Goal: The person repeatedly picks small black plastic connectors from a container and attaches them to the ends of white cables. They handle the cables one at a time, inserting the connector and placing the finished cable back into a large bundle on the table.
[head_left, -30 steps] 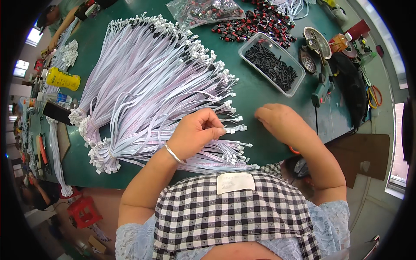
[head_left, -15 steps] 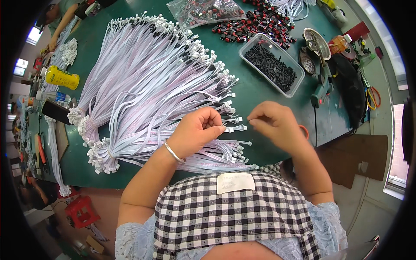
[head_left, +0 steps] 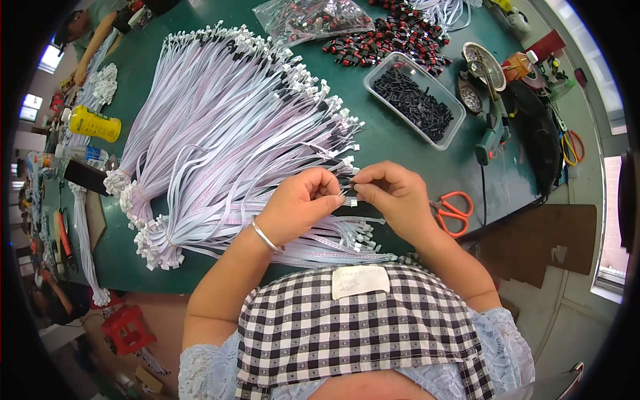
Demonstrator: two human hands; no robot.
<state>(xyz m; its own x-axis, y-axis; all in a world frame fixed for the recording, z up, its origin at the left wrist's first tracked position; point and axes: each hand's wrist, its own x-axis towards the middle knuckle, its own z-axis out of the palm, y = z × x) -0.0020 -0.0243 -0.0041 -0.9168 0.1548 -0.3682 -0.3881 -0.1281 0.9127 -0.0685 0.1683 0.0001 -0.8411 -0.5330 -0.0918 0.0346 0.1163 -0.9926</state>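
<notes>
A large fan of white ribbon cables [head_left: 200, 133] covers the middle of the table, their white connectors pointing toward my right side. My left hand [head_left: 300, 203] lies over the near cables, thumb and forefinger pinched on the end of one cable. Facing it, my right hand [head_left: 393, 200] is closed in a pinch. A tiny dark piece shows at its fingertips, close to the left fingertips; its kind is too small to tell. Beyond the hands stands a clear plastic tub [head_left: 456, 131] with short black tubes [head_left: 413, 100] in it.
Orange-handled scissors [head_left: 453, 213] lie right of my right hand. Red-and-black connectors [head_left: 393, 40] and a plastic bag [head_left: 310, 20] are at the back. A green-handled tool [head_left: 492, 133] with a cord, a metal dish [head_left: 493, 60] and a yellow bottle [head_left: 97, 124] stand around. Another person's arm [head_left: 97, 47] reaches in at far left.
My right hand has moved left, and its fingertips now meet close to those of my left hand. The scissors it mostly covered now show. My left hand has stayed in place.
</notes>
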